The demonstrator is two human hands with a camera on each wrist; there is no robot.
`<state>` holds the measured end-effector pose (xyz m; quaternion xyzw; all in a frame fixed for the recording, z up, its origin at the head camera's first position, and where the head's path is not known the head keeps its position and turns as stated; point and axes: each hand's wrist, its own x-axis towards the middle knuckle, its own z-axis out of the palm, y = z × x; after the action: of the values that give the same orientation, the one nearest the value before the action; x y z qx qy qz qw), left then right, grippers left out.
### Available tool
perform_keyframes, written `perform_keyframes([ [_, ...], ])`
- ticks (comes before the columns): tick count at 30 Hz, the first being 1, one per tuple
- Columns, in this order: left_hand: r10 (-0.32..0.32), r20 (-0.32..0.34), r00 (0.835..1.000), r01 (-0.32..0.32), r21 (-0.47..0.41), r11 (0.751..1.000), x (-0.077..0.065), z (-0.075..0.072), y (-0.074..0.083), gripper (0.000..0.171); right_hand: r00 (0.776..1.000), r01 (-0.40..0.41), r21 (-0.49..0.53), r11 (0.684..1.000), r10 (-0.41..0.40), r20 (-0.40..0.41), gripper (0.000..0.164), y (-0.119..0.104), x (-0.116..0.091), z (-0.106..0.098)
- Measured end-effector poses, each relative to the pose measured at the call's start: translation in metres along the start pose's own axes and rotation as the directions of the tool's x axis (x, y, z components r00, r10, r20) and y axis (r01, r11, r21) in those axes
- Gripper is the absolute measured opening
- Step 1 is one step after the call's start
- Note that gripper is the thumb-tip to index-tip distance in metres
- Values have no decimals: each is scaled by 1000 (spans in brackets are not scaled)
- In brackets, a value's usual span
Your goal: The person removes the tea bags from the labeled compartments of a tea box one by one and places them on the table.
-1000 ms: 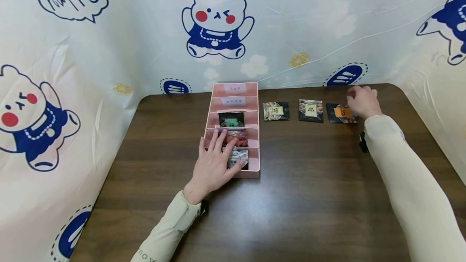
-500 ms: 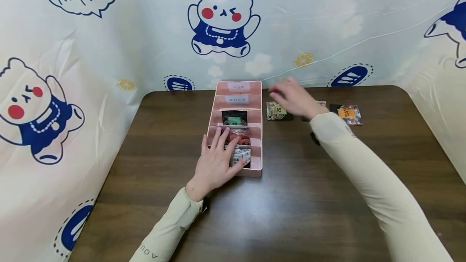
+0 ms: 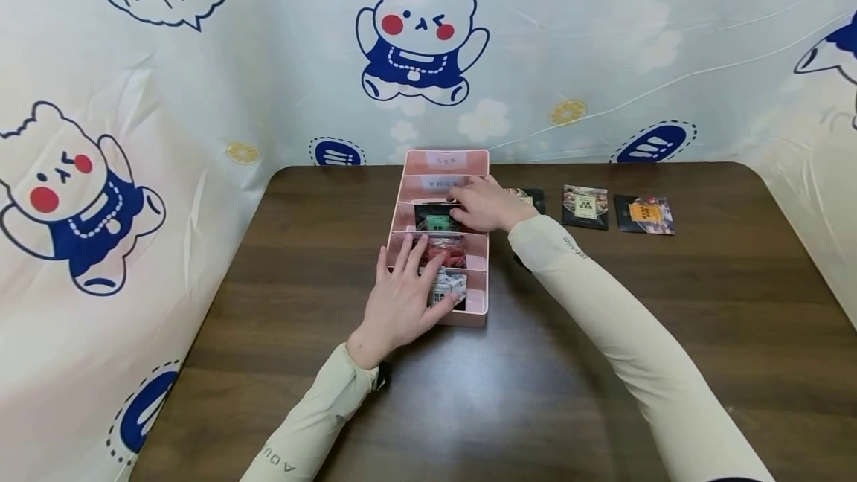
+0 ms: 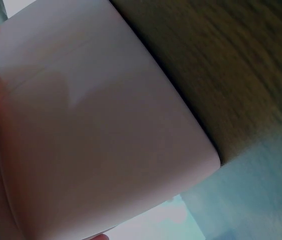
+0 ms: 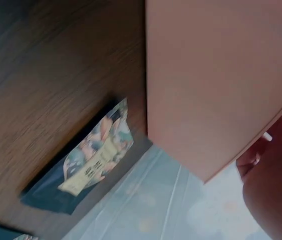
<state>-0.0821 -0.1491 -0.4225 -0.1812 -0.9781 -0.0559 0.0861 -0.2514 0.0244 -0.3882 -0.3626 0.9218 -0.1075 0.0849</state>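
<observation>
A long pink divided box [image 3: 476,296] stands on the table. My left hand [image 3: 395,307] rests over its nearer end with the fingers spread. Partly under those fingers lie a red packet [image 3: 450,253] and a white-and-black sachet [image 3: 455,287], each in its own compartment. My right hand [image 3: 492,205] reaches over the box's right rim, fingertips at the right edge of a black sachet with a green label [image 3: 428,216] in the middle compartment. The right wrist view shows the box's outer wall [image 5: 211,85], with the fingers beyond its rim mostly hidden.
Right of the box lie three flat sachets in a row: one partly behind the right hand [image 3: 535,199], one with a pale label [image 3: 585,208], one with an orange label [image 3: 646,214]. Both far compartments bear white paper labels [image 3: 445,161]. A patterned cloth [image 3: 535,36] hangs behind the table.
My right hand has left the orange-labelled sachet, which stays on the table, and swept left to the middle of the box. The left hand has kept its place on the box.
</observation>
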Motion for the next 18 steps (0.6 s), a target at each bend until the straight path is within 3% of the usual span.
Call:
perform_keyframes([
  [18,-8,14,1000,7,12,1000,1,0,1,68,1000,13,-1,1000,-13,-29,19,0,1,3],
])
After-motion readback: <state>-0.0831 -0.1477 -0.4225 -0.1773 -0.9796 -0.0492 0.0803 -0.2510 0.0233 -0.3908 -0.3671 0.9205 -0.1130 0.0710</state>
